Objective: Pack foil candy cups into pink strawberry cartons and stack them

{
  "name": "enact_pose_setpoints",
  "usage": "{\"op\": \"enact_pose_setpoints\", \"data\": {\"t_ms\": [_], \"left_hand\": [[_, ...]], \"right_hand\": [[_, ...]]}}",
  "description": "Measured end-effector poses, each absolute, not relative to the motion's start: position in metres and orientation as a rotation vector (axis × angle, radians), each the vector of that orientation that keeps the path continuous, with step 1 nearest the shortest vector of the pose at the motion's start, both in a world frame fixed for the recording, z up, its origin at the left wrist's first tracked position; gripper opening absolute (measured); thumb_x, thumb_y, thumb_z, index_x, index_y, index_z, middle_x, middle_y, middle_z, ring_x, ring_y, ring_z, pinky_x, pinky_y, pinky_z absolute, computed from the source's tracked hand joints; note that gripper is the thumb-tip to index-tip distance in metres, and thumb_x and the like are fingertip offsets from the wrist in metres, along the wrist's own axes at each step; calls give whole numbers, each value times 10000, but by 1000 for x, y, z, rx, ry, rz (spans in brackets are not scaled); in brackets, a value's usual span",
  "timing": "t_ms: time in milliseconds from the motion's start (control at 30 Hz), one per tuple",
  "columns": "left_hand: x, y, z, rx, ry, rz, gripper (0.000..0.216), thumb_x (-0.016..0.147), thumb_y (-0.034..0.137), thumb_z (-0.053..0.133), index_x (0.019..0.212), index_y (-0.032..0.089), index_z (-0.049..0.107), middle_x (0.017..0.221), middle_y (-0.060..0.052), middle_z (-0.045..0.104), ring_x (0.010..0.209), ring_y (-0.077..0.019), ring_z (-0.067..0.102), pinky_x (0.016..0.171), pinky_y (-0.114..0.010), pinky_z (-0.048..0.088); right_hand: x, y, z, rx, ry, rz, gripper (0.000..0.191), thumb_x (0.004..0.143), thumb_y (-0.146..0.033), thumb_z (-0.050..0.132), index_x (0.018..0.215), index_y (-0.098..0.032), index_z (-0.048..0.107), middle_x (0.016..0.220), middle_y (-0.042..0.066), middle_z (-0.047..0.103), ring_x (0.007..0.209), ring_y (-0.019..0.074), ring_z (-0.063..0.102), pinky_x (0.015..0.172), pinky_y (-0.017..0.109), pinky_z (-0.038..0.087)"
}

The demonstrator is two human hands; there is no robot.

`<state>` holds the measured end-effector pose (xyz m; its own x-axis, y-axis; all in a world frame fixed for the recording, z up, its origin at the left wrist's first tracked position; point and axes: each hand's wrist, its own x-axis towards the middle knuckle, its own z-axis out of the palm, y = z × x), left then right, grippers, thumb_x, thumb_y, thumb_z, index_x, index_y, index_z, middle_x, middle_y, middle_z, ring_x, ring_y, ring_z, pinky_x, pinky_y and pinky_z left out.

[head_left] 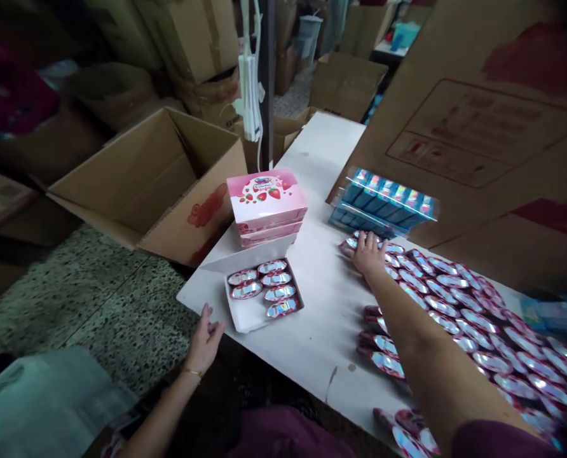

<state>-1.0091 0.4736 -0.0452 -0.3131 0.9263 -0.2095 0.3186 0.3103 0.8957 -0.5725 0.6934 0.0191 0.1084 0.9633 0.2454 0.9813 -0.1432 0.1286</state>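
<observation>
My right hand [368, 253] reaches across the white table [321, 159] and lies palm down on the far end of a spread of shiny foil-topped cups [459, 318], fingers stretched over them. My left hand [206, 336] rests at the table's near left edge, fingers loosely curled and holding nothing, just left of an open white carton [239, 312]. Several foil cups [264, 289] lie in rows inside that carton. Behind it stands a stack of closed pink strawberry-print boxes [267, 205].
A clear-wrapped pack of blue boxes [383, 203] lies at the table's far right, against a large leaning cardboard sheet [478, 127]. An open brown carton [150, 178] stands on the floor to the left. More cartons fill the background. A terrazzo floor [97, 305] lies below.
</observation>
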Motion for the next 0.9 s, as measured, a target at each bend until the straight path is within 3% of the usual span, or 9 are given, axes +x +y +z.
{"op": "enact_pose_setpoints", "data": {"t_ms": [200, 333, 500, 667, 900], "left_hand": [[-996, 473, -45, 1063, 1754, 1032, 769, 769, 426, 528, 1396, 152, 175, 1384, -216, 342, 1011, -218, 592, 920, -396, 438], [-996, 469, -44, 1066, 1767, 1054, 800, 750, 452, 539, 1399, 160, 174, 1385, -204, 345, 1006, -223, 594, 888, -382, 464], [-992, 459, -39, 1060, 1802, 1049, 773, 746, 423, 543, 1393, 177, 199, 1375, -185, 372, 954, -194, 613, 851, -361, 490], [-984, 456, -32, 1081, 1774, 1023, 707, 748, 364, 549, 1363, 140, 282, 1367, -189, 388, 945, -193, 618, 880, -359, 474], [-988, 459, -29, 1056, 1794, 1036, 571, 776, 333, 517, 1286, 97, 414, 1281, -176, 498, 989, -206, 605, 904, -350, 455]], "right_hand": [[-592, 677, 15, -2100, -2189, -594, 594, 879, -421, 351, 1357, -74, 287, 1335, 220, 371, 1216, 318, 320, 1013, 503, 167], [-564, 688, 31, -1933, -2419, -633, 751, 785, -552, 482, 1365, -113, 292, 1312, 185, 396, 1172, 326, 337, 1011, 496, 167], [-579, 698, 20, -1946, -2376, -689, 760, 818, -618, 352, 1366, -94, 297, 1113, 200, 492, 1006, 320, 444, 950, 554, 194], [-622, 656, 19, -1764, -2462, -337, 707, 806, -574, 427, 1325, -100, 345, 1045, 181, 501, 933, 287, 469, 799, 429, 400], [-726, 556, 67, -946, -2571, 181, 789, 783, -537, 502, 1400, -158, 188, 1212, 166, 397, 1075, 272, 409, 882, 397, 400]]}}
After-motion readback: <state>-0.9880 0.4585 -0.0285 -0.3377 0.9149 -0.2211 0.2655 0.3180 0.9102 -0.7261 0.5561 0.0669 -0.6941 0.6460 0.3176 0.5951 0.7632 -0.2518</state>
